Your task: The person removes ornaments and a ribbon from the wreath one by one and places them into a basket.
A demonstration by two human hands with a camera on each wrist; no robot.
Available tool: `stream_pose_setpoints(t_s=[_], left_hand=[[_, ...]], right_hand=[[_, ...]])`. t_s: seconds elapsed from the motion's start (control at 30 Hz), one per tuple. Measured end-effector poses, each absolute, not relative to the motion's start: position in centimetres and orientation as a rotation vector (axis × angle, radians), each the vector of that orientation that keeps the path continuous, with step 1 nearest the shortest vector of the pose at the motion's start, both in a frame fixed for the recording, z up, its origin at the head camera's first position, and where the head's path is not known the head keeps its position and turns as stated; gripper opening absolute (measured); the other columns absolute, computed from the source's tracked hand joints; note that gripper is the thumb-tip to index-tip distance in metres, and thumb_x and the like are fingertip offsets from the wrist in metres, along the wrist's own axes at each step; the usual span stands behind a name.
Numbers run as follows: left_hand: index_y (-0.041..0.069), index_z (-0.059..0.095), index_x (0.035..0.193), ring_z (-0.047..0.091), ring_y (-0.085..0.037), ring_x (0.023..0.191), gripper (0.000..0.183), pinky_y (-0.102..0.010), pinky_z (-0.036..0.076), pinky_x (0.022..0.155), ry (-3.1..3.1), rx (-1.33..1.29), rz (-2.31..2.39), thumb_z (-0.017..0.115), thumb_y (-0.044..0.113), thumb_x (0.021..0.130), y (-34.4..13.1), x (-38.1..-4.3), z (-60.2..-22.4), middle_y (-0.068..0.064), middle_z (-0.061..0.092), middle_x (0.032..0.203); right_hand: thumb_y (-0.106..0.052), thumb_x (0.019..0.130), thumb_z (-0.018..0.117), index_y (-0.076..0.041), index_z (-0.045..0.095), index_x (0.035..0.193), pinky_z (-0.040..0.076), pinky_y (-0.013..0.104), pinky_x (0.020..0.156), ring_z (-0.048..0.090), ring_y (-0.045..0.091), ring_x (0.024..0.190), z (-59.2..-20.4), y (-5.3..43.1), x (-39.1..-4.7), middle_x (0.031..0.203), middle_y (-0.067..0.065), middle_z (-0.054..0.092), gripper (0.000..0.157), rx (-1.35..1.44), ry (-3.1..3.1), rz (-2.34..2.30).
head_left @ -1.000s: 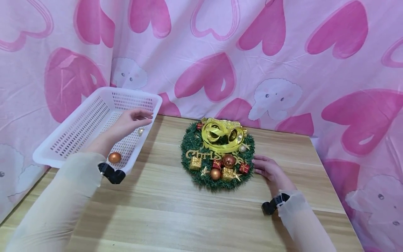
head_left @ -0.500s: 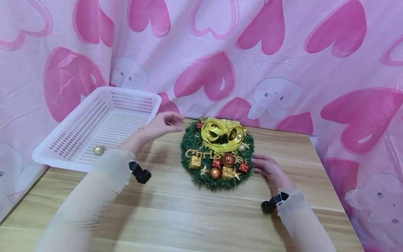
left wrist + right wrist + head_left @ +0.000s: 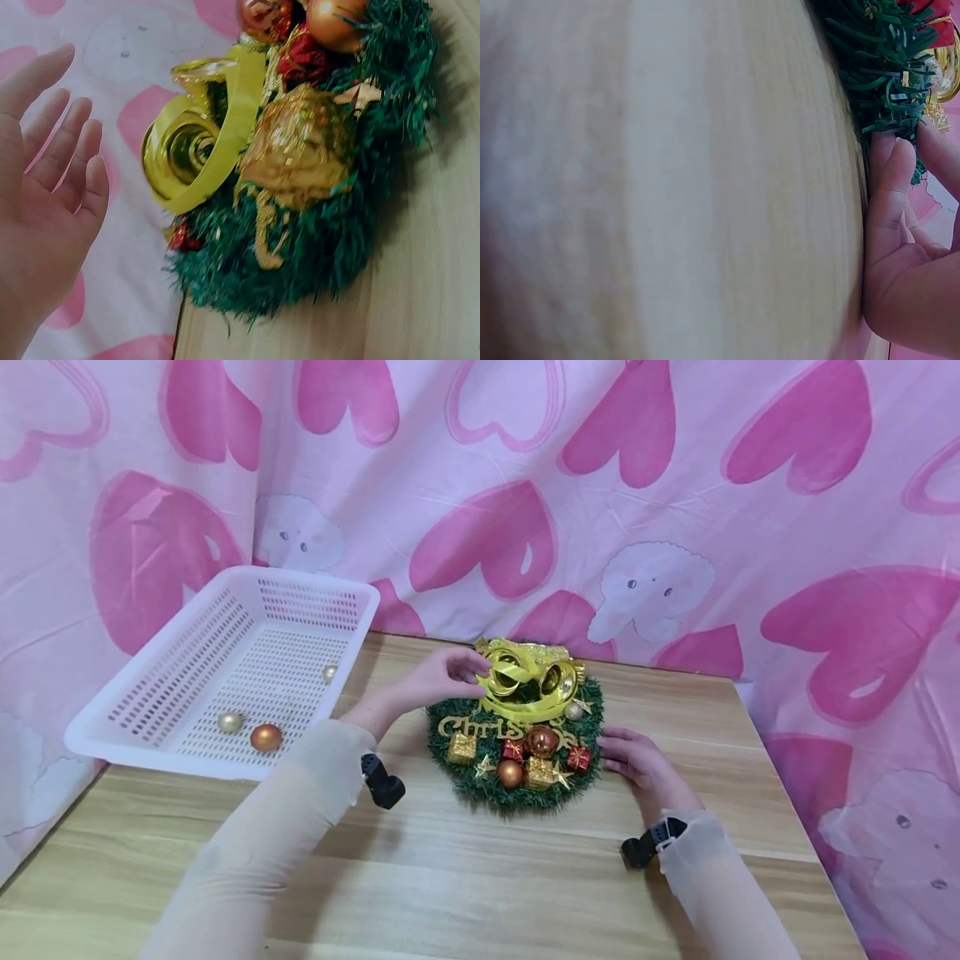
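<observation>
A green tinsel Christmas wreath (image 3: 517, 793) lies on the table, decorated with baubles, small gift boxes, stars, gold bells and gold "Chris…" lettering; some letters are covered. Yellow ribbon (image 3: 525, 708) loops over its bells. My left hand (image 3: 442, 681) hovers over the wreath's left side beside the ribbon, holding nothing. Its fingers look loosely bent and apart from the wreath in the left wrist view (image 3: 56, 180). At the right edge, my right hand (image 3: 637, 758) grips the wreath's rim, with tinsel between thumb and fingers in the right wrist view (image 3: 907, 217).
A white perforated plastic basket (image 3: 161, 764) stands at the left of the table. It holds a copper bauble (image 3: 266, 737), a gold bauble (image 3: 230, 721) and a small pale bauble (image 3: 329, 673). A pink heart-patterned curtain (image 3: 480, 535) hangs behind the wooden table (image 3: 480, 885).
My left hand has moved right from over the basket to the wreath's left side, uncovering the baubles in the basket. The right hand stays at the wreath's edge.
</observation>
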State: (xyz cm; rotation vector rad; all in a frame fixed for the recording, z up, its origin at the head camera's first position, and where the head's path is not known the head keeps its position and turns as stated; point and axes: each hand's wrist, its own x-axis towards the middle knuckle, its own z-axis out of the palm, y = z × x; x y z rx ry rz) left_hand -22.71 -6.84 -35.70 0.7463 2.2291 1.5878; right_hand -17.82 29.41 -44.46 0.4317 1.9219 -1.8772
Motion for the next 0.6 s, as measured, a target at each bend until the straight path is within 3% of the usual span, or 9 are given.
stream_pose_setpoints(t_s=[0.27,0.6], left_hand=[[-0.002,0.054,0.122,0.06,-0.022,0.097,0.047,-0.031,0.051,0.088,2.198,0.774,1.563,0.071,0.012,0.081,-4.9,-22.9,-36.3,-0.02,0.061,0.117],[0.003,0.057,0.121,0.058,-0.025,0.104,0.045,-0.029,0.05,0.089,2.176,0.805,1.499,0.073,0.014,0.08,-2.7,-22.9,-37.5,-0.017,0.061,0.119]], right_hand=[[-0.011,0.092,0.058,0.006,0.027,0.141,0.052,0.017,0.071,0.06,0.004,0.074,-44.2,29.3,-17.9,0.083,-0.011,0.061,0.061,0.381,1.953,-1.836],[-0.012,0.091,0.06,0.004,0.034,0.137,0.052,0.018,0.073,0.06,0.004,0.076,-44.3,29.2,-17.7,0.087,-0.01,0.061,0.056,0.41,1.954,-1.86]])
